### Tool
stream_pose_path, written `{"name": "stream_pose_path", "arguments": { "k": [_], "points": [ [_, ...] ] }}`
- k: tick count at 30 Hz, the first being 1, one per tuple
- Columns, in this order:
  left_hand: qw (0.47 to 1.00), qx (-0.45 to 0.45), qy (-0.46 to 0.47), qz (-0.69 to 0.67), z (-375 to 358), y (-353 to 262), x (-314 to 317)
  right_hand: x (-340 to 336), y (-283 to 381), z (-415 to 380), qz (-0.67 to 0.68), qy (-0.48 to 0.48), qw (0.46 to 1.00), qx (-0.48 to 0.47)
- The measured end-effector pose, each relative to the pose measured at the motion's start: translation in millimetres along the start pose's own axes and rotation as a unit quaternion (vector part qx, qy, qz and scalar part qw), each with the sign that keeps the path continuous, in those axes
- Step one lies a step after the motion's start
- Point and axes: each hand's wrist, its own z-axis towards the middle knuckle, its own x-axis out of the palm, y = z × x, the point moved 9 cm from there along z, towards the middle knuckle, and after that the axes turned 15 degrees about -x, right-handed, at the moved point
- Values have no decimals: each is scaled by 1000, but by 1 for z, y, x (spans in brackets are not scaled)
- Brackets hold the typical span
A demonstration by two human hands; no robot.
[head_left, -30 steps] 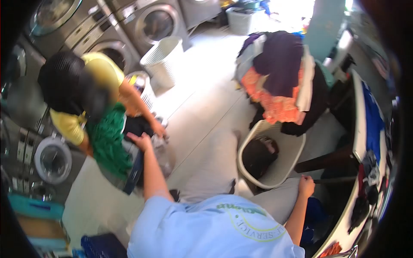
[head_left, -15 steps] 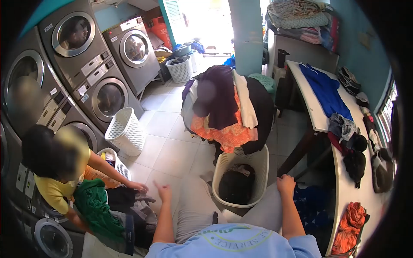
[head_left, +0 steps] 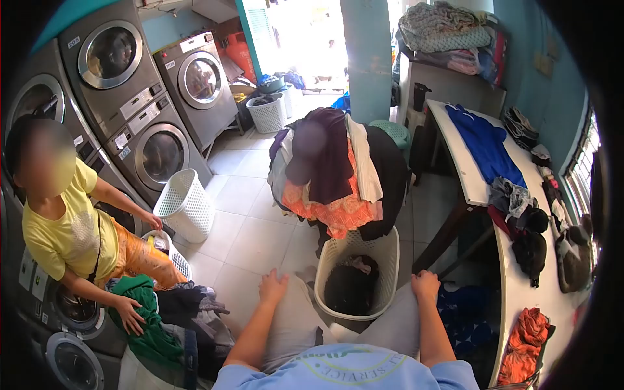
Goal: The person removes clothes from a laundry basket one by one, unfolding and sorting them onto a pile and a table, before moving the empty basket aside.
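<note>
My left hand [head_left: 273, 287] lies loose on my leg [head_left: 291, 325], its grip holding nothing; I cannot tell if my right hand [head_left: 426, 285] is closed. The basket [head_left: 389, 268] is at twelve o'clock. A bump could topple the floppy clothes pile [head_left: 328, 162] behind it.

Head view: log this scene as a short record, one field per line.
Left hand: by the knee of the grey trousers; nothing seen in it
Right hand: on the other knee; nothing seen in it
Between the legs: white basket with dark clothing inside
Beyond the basket: heaped clothes
Co-worker: yellow top, one hand on a green garment
Right side: table bearing blue and orange garments
</note>
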Motion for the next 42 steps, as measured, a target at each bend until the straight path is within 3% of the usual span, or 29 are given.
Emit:
{"name": "stream_pose_path", "arguments": {
  "k": [9, 15, 17, 20, 21, 23, 29, 30, 33, 34, 36, 37, 39, 40, 42],
  "points": [
    [1000, 20, -21, -12, -4, -3, -1, 1, 10, 0, -57, 33, 998, -22],
    [998, -2, 15, 66, -3, -20, 6, 19, 10, 23, -145, 185, 970, 57],
    [995, -5, 24, 98, 2, -21, 12, 34, 5, 29, -163, 279, 942, 85],
    [989, -1, 21, 147, 11, -25, 20, 88, -13, 55, -79, 344, 935, 39],
    [986, 5, 10, 165, 15, -29, 22, 109, -14, 64, -76, 346, 934, 41],
    [978, -15, 38, 204, 17, -40, 18, 133, -10, 82, 125, 235, 961, 74],
    [944, -3, 92, 317, 45, -53, 43, 138, 23, 92, 174, 164, 969, 62],
    [941, -23, 127, 311, 46, -61, 46, 142, 19, 95, 171, 202, 963, 56],
    [964, 187, 38, 185, 47, -99, 79, 155, 2, 108, 104, 211, 971, 50],
    [962, 186, 58, 193, 44, -102, 96, 157, 0, 110, 108, 216, 969, 54],
    [933, 304, 145, 127, 18, -133, 123, 158, -3, 114, 113, 224, 966, 61],
    [932, 303, 153, 130, 12, -132, 135, 161, -3, 117, 120, 225, 966, 51],
    [859, 437, 208, 165, -25, -140, 170, 165, -2, 119, 128, 229, 964, 47],
    [856, 438, 216, 167, -32, -145, 182, 163, 0, 120, 119, 220, 967, 52],
    [794, 468, 305, 240, -58, -145, 228, 166, 3, 117, 108, 224, 966, 65]
  ]
}}
